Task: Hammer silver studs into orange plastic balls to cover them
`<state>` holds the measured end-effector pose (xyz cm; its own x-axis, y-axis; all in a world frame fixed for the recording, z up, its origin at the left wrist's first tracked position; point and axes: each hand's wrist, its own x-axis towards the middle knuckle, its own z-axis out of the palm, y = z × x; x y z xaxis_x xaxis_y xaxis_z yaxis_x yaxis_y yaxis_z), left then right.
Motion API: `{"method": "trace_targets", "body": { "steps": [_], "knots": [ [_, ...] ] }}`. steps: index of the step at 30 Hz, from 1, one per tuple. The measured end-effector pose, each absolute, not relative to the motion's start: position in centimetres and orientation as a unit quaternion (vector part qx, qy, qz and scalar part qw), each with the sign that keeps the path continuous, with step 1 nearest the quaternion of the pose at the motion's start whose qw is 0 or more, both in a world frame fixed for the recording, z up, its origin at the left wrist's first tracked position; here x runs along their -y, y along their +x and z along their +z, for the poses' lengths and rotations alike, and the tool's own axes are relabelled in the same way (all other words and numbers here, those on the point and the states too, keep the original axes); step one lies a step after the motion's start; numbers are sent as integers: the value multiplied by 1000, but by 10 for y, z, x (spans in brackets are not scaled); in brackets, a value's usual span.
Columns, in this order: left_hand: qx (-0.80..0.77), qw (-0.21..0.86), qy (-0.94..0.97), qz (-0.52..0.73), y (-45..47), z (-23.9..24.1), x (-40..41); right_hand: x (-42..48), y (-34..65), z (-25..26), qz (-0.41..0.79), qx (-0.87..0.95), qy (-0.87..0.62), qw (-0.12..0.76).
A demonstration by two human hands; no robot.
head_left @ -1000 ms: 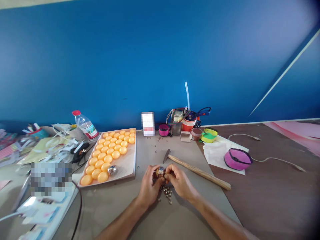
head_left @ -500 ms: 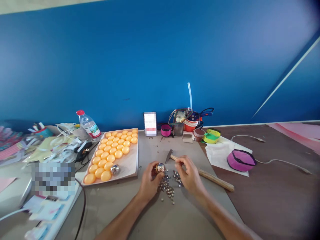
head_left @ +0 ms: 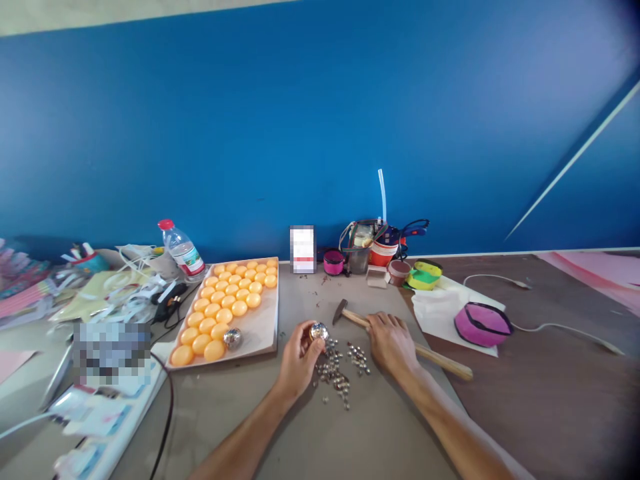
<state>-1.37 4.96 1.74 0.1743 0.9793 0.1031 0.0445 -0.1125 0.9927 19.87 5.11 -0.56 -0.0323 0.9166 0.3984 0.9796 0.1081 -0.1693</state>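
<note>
My left hand (head_left: 300, 357) is closed around a ball covered in shiny silver studs (head_left: 319, 331), its studded face turned up. My right hand (head_left: 396, 343) is on the wooden handle of a hammer (head_left: 445, 363), fingers curled over it; the hammer lies on the mat, its metal head (head_left: 339, 311) pointing away to the left. Between my hands a loose pile of small shiny metal studs (head_left: 333, 367) is spread on the grey mat (head_left: 320, 440).
A shallow white tray (head_left: 265, 327) at the left holds rows of orange balls and one silver-studded ball (head_left: 232, 339). Behind stand a phone (head_left: 303, 250), a pink tape roll (head_left: 333, 262) and a red cup (head_left: 384, 253). A purple roll (head_left: 483, 325) lies right; a bottle (head_left: 183, 250) stands left.
My right hand has moved from above the studs, to the right, onto the hammer handle. The ball in my left hand has turned, showing more of its silver face.
</note>
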Motion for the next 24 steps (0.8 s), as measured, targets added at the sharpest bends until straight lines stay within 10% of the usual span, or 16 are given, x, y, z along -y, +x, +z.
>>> {"method": "trace_targets", "body": {
  "steps": [8, 24],
  "knots": [
    [-448, 501, 563, 480, -14, 16, -54, -33, 187, 31, -80, 768, -484, 412],
    [-463, 506, 545, 482, -14, 16, -54, -32, 186, 31, -80, 797, -482, 356]
  ]
}}
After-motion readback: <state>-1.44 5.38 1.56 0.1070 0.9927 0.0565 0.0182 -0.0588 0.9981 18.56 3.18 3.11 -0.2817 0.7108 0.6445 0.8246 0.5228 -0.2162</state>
